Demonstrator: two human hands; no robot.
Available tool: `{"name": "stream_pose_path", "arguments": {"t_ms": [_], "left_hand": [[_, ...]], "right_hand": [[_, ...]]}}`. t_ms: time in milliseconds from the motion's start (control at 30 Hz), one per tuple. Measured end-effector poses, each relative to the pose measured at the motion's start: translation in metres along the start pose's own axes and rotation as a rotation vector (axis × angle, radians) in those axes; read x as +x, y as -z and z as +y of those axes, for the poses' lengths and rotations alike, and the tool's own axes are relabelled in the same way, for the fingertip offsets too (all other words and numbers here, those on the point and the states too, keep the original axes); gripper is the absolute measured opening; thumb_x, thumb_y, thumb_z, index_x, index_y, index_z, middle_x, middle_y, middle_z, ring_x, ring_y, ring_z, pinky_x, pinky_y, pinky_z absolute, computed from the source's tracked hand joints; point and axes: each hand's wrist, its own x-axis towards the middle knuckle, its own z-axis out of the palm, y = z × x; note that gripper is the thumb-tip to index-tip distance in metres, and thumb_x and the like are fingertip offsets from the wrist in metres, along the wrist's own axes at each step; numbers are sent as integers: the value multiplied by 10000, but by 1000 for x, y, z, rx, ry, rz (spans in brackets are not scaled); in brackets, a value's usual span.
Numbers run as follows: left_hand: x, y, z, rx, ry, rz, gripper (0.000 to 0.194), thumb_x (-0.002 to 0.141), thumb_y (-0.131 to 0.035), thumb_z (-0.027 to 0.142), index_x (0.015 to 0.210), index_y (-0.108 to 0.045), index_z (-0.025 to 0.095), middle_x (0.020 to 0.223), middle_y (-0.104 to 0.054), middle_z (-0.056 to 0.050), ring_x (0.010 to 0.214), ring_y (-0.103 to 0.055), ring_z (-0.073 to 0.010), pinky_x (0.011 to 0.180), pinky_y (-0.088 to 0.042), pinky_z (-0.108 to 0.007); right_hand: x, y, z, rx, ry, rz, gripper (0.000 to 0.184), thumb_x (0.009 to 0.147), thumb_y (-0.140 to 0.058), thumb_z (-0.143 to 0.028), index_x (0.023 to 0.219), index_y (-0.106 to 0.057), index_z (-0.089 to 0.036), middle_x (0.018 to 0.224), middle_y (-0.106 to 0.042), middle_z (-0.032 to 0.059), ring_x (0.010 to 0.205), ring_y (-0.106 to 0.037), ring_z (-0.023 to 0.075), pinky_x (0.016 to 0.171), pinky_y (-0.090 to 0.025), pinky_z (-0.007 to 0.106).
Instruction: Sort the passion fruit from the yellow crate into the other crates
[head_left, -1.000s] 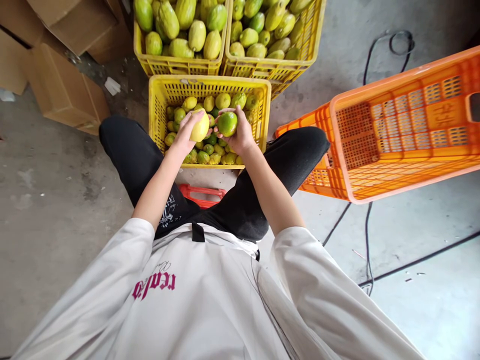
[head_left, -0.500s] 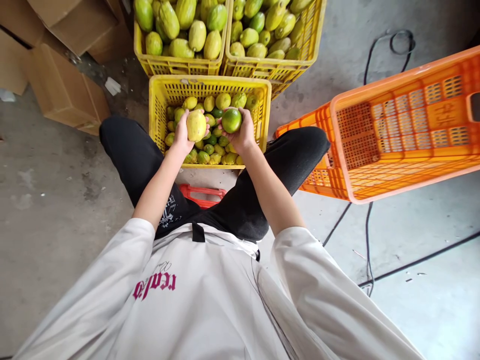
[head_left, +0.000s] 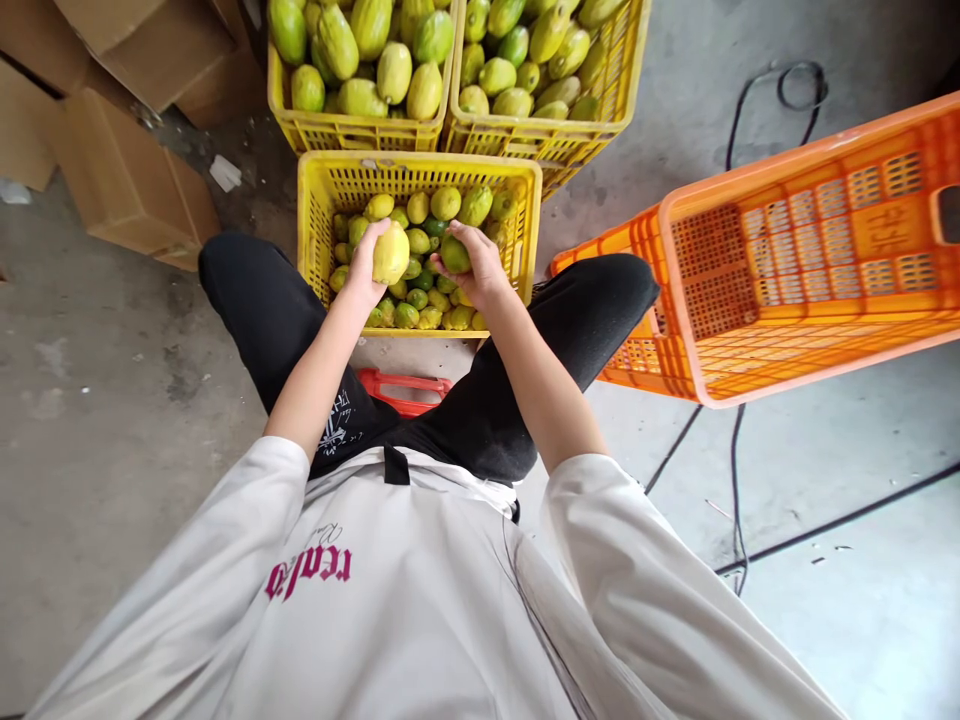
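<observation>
Over the near yellow crate [head_left: 532, 240], my left hand [head_left: 366, 268] is closed around a yellow papaya [head_left: 391, 253], whose rounded side faces up. To its right, my right hand [head_left: 480, 262] grips a green papaya [head_left: 454, 254], fingers and thumb around its sides and partly covering it. The two fruits are held apart from each other. Below them, many green and yellow papayas [head_left: 429, 317] lie loose in the near crate; some are hidden behind my hands.
Two more yellow crates [head_left: 360, 128] full of papayas stand beyond the near one. An orange crate [head_left: 825, 290] lies at the right. Cardboard boxes [head_left: 127, 170] are at the upper left. A black cable [head_left: 840, 520] crosses the floor. Something red [head_left: 405, 385] shows between my legs.
My right hand has turned over the green papaya, so its fingers now cover more of it. The yellow papaya has tilted slightly in my left hand.
</observation>
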Motion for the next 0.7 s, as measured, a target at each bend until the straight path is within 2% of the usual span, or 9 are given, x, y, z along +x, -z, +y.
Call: {"name": "stream_pose_path", "arguments": {"t_ms": [133, 233, 300, 367, 433, 500, 600, 700], "left_hand": [[2, 1, 2, -36, 35, -51, 460, 1137, -291, 459, 889, -649, 310, 721, -707, -33, 1411, -558, -252, 1221, -401, -410], [5, 2, 2, -46, 52, -38, 484, 1134, -256, 447, 889, -655, 327, 747, -733, -31, 1407, -573, -242, 1201, -442, -399], [7, 4, 1, -40, 53, -14, 496, 1141, -268, 476, 893, -655, 290, 796, -739, -38, 1377, -614, -246, 1170, -486, -411], [8, 4, 1, -17, 57, 7, 537, 1142, -296, 575, 895, -637, 243, 833, -719, -46, 1311, -676, -261, 1117, -532, -436], [8, 4, 1, 16, 59, 21, 597, 1107, -344, 704, 877, -617, 226, 822, -687, -46, 1262, -706, -279, 1090, -553, -461], [8, 4, 2, 44, 55, 21, 595, 1076, -416, 747, 836, -603, 236, 771, -664, -45, 1277, -689, -286, 1127, -536, -471], [7, 4, 2, 45, 48, 21, 467, 1077, -544, 643, 807, -593, 265, 729, -673, -41, 1358, -614, -276, 1228, -449, -456], [6, 5, 2, 24, 29, 34, 375, 1102, -558, 517, 826, -586, 264, 754, -682, -24, 1392, -570, -253, 1237, -433, -449]], "right_hand": [[-1, 0, -4, 48, -92, -3, 478, 889, -733, -732, 963, -611, -275, 868, -700, 10, 1043, -782, 271, 837, -706, 410], [0, 0, -7, 47, -102, 4, 491, 921, -658, -767, 966, -610, -280, 916, -746, 24, 1099, -785, 282, 848, -710, 411], [2, 0, -8, 45, -87, 9, 516, 935, -614, -794, 951, -604, -279, 932, -760, 29, 1107, -786, 282, 832, -711, 402], [3, 0, -6, 46, -70, 1, 536, 935, -601, -815, 928, -596, -279, 929, -761, 30, 1097, -787, 279, 812, -713, 397], [4, 0, -5, 51, -55, -11, 538, 929, -614, -821, 908, -589, -284, 905, -750, 25, 1081, -789, 274, 804, -715, 394], [3, 0, -4, 56, -42, -14, 532, 924, -634, -816, 897, -591, -287, 850, -716, 13, 1060, -792, 266, 805, -716, 386], [2, 1, -4, 55, -13, -6, 524, 902, -680, -802, 904, -598, -284, 805, -666, -11, 1027, -799, 247, 810, -714, 357], [-1, 1, -5, 54, 3, -12, 522, 888, -701, -791, 949, -601, -283, 858, -684, -20, 1023, -803, 236, 815, -710, 351]]}}
